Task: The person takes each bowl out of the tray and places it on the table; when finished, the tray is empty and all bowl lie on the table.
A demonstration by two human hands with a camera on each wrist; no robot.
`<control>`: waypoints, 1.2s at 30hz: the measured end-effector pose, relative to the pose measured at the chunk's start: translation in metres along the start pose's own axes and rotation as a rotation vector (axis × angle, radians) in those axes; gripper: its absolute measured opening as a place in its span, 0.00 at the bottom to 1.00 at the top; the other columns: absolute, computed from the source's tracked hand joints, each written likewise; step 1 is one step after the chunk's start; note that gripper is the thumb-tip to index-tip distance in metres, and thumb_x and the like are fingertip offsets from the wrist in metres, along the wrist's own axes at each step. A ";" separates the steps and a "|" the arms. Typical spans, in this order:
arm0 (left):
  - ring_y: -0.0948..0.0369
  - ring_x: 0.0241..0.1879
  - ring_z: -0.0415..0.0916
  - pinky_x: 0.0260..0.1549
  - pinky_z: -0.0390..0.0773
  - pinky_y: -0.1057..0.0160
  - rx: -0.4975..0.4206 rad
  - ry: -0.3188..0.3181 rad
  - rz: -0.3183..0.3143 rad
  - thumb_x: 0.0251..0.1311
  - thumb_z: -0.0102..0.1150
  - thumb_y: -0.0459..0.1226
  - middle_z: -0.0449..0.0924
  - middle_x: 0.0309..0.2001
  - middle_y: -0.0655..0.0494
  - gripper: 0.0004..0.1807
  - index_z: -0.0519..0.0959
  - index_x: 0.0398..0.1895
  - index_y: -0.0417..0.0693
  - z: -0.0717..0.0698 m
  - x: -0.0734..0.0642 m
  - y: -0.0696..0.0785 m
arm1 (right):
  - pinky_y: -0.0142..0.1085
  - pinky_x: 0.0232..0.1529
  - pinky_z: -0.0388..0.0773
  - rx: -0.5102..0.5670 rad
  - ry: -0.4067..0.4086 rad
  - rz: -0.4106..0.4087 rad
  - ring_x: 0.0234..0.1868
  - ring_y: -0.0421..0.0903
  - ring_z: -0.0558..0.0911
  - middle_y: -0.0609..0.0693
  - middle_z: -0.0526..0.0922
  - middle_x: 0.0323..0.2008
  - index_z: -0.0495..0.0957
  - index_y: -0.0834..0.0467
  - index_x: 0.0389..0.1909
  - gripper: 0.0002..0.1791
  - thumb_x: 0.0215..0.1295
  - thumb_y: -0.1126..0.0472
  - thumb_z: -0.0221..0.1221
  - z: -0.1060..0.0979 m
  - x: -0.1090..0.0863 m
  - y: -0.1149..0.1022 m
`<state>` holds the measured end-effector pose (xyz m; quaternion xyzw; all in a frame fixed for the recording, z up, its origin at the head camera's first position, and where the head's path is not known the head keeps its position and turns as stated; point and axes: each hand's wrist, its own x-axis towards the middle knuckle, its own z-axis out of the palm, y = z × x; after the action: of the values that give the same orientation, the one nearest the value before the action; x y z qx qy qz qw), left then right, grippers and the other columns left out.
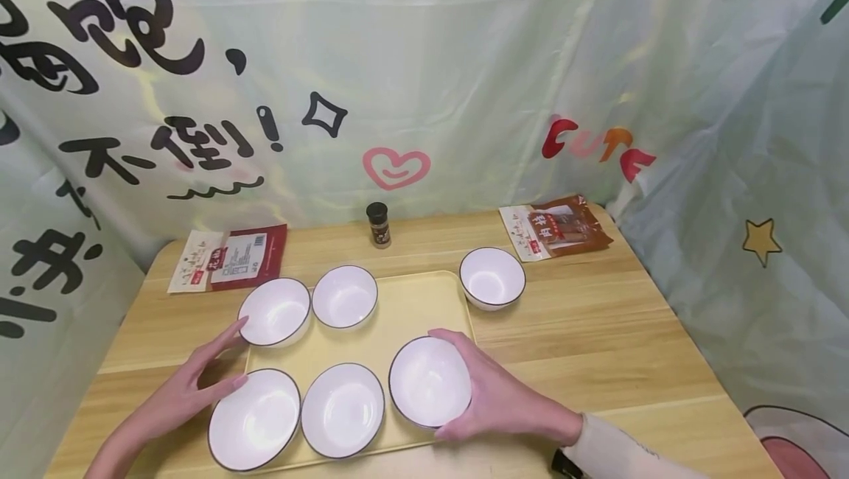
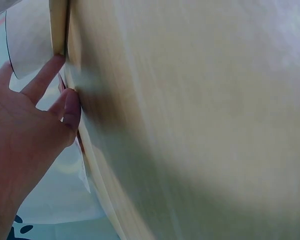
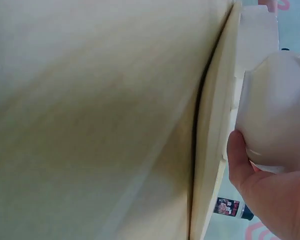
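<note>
A pale yellow tray [image 1: 424, 302] lies on the wooden table with white, dark-rimmed bowls on it. My right hand [image 1: 494, 390] grips a bowl [image 1: 430, 382] by its right side, over the tray's front right part. That held bowl [image 3: 275, 110] fills the hand in the right wrist view. My left hand [image 1: 179, 390] has its fingers spread at the tray's left side. One fingertip touches the rear left bowl [image 1: 275, 311], and the thumb reaches over the rim of the front left bowl [image 1: 255, 420]. Between the front bowls sits another bowl [image 1: 343, 410]; one more bowl [image 1: 345, 297] stands behind.
Off the tray's right rear corner stands a separate bowl [image 1: 492, 277]. A black-capped seasoning jar [image 1: 379, 225] is at the back. Food packets lie at the rear, a red and white packet [image 1: 228, 258] left and a brown packet [image 1: 556, 228] right. A printed curtain [image 1: 451, 81] hangs behind.
</note>
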<state>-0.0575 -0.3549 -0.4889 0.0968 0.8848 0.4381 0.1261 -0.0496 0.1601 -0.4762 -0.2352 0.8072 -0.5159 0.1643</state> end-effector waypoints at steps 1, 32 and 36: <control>0.27 0.78 0.49 0.63 0.54 0.13 0.000 0.001 -0.001 0.76 0.66 0.40 0.50 0.86 0.37 0.49 0.49 0.91 0.70 0.000 0.000 0.000 | 0.50 0.66 0.78 0.000 0.011 0.003 0.66 0.48 0.77 0.40 0.71 0.72 0.58 0.41 0.84 0.71 0.38 0.50 0.90 -0.001 0.000 -0.001; 0.27 0.78 0.50 0.61 0.55 0.12 0.010 0.008 -0.008 0.76 0.67 0.40 0.49 0.86 0.35 0.49 0.49 0.91 0.69 0.001 0.000 -0.003 | 0.63 0.62 0.78 -0.084 0.276 -0.015 0.68 0.65 0.76 0.60 0.65 0.78 0.57 0.47 0.84 0.70 0.40 0.53 0.90 -0.055 0.016 -0.021; 0.26 0.78 0.48 0.61 0.54 0.12 0.010 0.010 -0.008 0.76 0.67 0.41 0.48 0.86 0.35 0.49 0.49 0.91 0.69 0.001 0.000 -0.002 | 0.60 0.59 0.80 -0.084 0.295 0.002 0.66 0.65 0.77 0.61 0.66 0.76 0.58 0.48 0.83 0.69 0.41 0.54 0.89 -0.062 0.017 -0.021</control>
<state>-0.0578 -0.3553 -0.4911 0.0916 0.8879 0.4336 0.1232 -0.0908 0.1900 -0.4318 -0.1628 0.8436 -0.5105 0.0345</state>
